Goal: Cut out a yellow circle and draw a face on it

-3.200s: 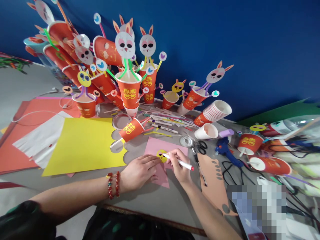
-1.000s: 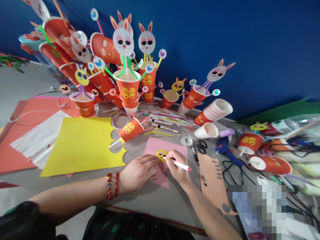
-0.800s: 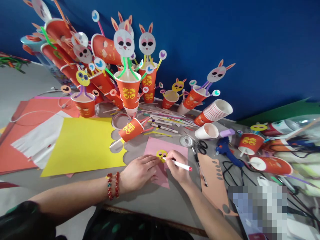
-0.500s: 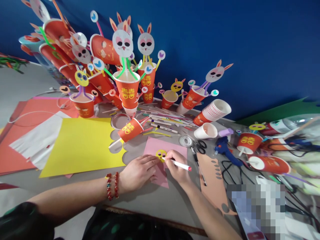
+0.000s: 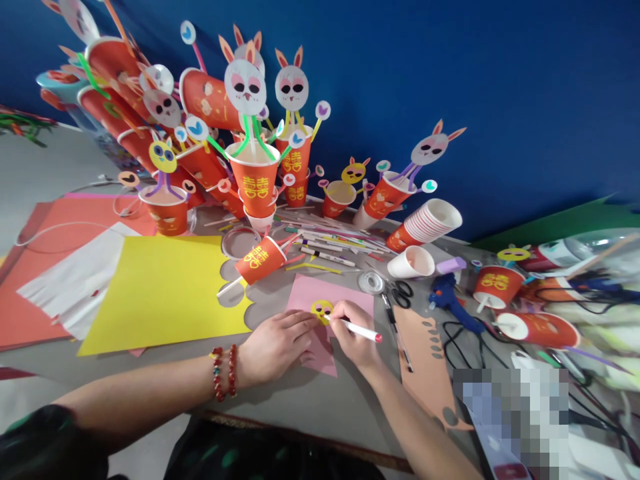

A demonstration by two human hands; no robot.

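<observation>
A yellow paper circle with a drawn face of dark eyes and pink lids lies on a pink paper sheet. The fingers of my left hand, which wears red bead bracelets, lie flat along the circle's left edge and on the sheet, gripping nothing. Pinched in my right hand is a white marker with a red end. Its tip is at the lower right of the face; whether it touches is hard to make out.
Red paper cups with rabbit faces crowd the back. Left lies a yellow sheet. Pens and sticks, a tape roll, scissors and stacked cups stand beyond. Rightward are a blue glue gun with cables and orange paper.
</observation>
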